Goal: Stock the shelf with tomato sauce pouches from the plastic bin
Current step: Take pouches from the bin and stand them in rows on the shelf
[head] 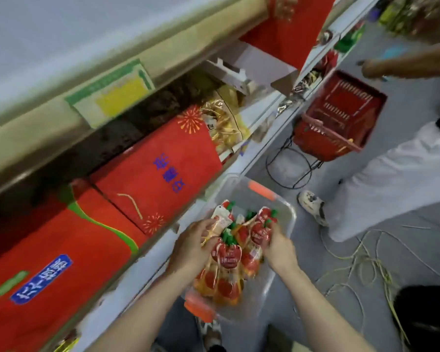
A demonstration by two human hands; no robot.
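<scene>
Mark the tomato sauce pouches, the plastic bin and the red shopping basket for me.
tomato sauce pouches [229, 255]: head view, red label of the front pouch in the bunch.
plastic bin [291, 215]: head view, clear rim at its far right corner.
red shopping basket [341, 115]: head view, slotted inner surface.

Nothing can be read for certain. Blue Chinese characters stand on two red boxes [160, 168], turned and blurred. The shelf tag [112, 92] and the labels on the pouches [229, 254] are smeared.
</scene>
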